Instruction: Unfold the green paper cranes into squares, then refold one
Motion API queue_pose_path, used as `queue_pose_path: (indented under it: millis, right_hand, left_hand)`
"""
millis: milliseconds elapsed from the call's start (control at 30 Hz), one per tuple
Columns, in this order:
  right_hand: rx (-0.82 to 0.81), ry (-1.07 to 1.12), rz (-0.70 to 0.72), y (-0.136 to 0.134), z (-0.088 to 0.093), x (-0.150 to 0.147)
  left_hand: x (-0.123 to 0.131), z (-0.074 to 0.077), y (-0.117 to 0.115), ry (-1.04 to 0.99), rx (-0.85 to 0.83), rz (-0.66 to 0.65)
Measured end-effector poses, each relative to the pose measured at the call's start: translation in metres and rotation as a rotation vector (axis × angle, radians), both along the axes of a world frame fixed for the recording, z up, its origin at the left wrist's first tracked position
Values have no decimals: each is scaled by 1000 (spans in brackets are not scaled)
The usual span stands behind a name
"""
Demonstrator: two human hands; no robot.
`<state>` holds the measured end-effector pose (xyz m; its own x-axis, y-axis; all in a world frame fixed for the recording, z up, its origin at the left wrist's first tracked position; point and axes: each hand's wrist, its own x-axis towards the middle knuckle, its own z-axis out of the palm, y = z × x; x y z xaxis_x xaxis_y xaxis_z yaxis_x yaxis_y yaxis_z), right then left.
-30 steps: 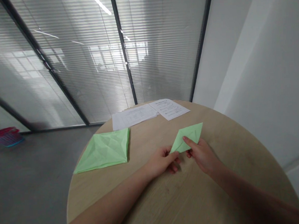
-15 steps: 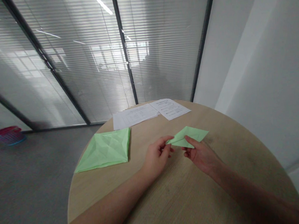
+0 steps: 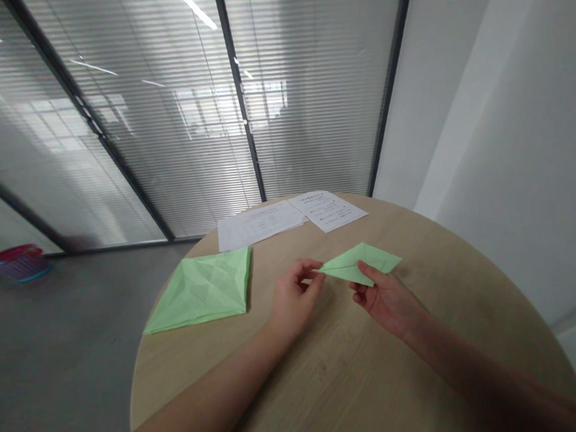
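A light green folded paper (image 3: 364,258), shaped like a long kite, is held just above the round table. My right hand (image 3: 385,298) grips its lower edge, thumb on top and fingers underneath. At the paper's narrow left tip, my left hand (image 3: 293,296) is closed in a pinch, thumb and forefinger meeting at the point. A crease line runs along the paper from that tip. To the left of my hands lies a stack of creased green paper (image 3: 209,287).
Printed white sheets (image 3: 263,224) lie at the far side of the wooden table (image 3: 358,369), one overlapping another. A red and blue basket (image 3: 18,263) stands on the grey floor at left. Glass panels with blinds (image 3: 309,96) rise behind the table.
My left hand has slid left along the folded paper to its tip, uncovering more of the narrow end. My right hand keeps its hold almost unmoved.
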<state>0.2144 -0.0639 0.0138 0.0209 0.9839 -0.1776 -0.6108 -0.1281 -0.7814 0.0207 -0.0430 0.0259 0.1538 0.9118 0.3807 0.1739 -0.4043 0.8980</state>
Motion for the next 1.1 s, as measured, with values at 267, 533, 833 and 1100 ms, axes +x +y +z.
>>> queue_pose_path:
  millis: [267, 533, 833, 1100]
  right_hand:
    - [7, -87, 13, 1, -5, -1]
    - [-42, -45, -35, -1, 0, -1]
    - [21, -200, -89, -5, 11, -3]
    - [87, -215, -50, -3, 8, -1]
  left_hand:
    - [-1, 9, -7, 35, 60, 17]
    - [-4, 16, -10, 73, 58, 41]
    - [-5, 15, -3, 274, -145, -164]
    - [1, 11, -5, 276, -370, -381]
